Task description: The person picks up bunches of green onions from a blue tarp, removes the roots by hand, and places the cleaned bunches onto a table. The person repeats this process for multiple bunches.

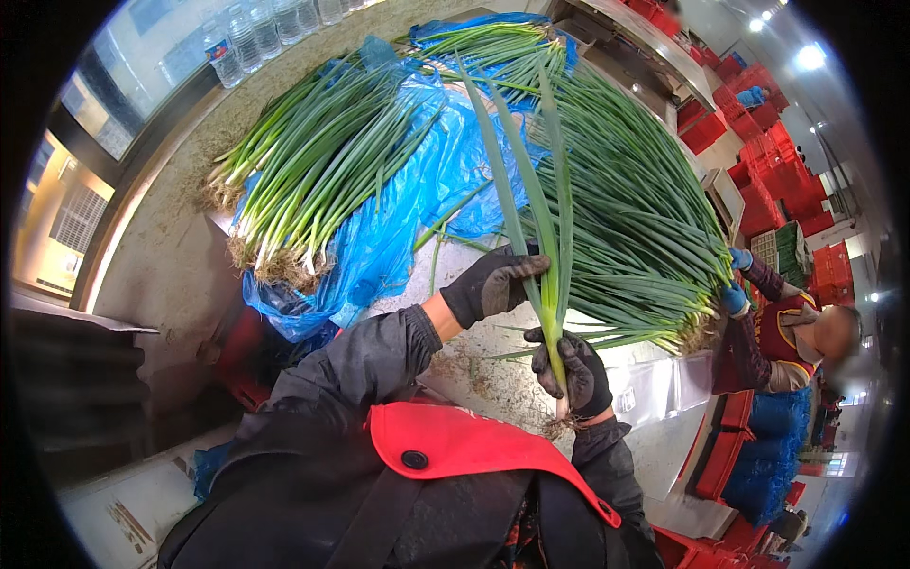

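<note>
A single large green onion [549, 284] stands up in front of my chest, its long leaves spread away from me and its root end towards me. My right hand [579, 373], in a dark work glove, is closed around the pale lower stalk just above the roots. Higher up, my gloved left hand [490, 284] grips the leaves where they fan out. To the right lies a big heap of green onions [625, 206], roots pointing right. Another pile of green onions [327, 163] rests at the left on a blue plastic sheet [398, 235].
Several plastic bottles [245, 39] stand along the window ledge. A third bunch of green onions [498, 50] lies at the far end. On the right, a co-worker's blue-gloved hands [736, 295] touch the large heap. Red crates [775, 171] are stacked beyond. Soil and root bits litter the worktable [469, 370].
</note>
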`<act>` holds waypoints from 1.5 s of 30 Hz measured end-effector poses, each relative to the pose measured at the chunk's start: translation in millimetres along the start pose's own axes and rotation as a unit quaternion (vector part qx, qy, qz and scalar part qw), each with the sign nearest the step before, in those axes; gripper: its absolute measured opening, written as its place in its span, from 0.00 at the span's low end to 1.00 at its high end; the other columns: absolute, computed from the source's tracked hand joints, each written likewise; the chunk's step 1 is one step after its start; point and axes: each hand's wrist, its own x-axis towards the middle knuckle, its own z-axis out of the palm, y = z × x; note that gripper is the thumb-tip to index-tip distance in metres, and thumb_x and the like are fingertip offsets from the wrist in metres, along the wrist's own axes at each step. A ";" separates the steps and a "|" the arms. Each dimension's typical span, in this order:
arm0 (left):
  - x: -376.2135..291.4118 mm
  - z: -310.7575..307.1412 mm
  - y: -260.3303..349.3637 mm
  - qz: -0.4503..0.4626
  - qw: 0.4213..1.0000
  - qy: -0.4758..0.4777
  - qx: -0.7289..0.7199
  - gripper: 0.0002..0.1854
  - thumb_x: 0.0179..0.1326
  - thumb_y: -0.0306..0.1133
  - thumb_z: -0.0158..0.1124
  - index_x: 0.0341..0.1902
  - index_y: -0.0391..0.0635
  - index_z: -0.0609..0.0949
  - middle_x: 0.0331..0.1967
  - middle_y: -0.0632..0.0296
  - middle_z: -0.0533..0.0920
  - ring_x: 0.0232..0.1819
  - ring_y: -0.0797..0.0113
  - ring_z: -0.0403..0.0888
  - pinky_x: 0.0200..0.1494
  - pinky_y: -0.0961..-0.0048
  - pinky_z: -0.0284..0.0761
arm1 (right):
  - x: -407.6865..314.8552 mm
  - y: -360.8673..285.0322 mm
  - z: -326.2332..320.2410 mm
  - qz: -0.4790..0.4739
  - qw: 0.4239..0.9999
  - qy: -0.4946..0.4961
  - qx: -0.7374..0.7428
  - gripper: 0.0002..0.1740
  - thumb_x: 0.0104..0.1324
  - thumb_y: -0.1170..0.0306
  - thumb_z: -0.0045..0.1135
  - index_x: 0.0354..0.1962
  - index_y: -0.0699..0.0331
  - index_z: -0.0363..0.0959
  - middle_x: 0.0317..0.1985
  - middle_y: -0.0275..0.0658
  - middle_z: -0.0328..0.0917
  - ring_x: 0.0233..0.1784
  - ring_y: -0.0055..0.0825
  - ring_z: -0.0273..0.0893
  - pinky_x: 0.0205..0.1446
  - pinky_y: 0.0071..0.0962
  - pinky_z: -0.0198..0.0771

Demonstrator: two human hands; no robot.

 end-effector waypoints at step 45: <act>-14.8 63.6 -47.9 0.153 0.962 0.089 0.208 0.15 0.59 0.30 0.74 0.45 0.40 0.80 0.36 0.60 0.87 0.33 0.75 0.82 0.37 0.77 0.78 | -22.9 0.7 -20.3 0.034 0.984 0.053 -0.166 0.24 0.70 0.69 0.54 0.61 0.71 0.69 0.38 0.45 0.84 0.24 0.23 0.80 0.24 0.20 0.72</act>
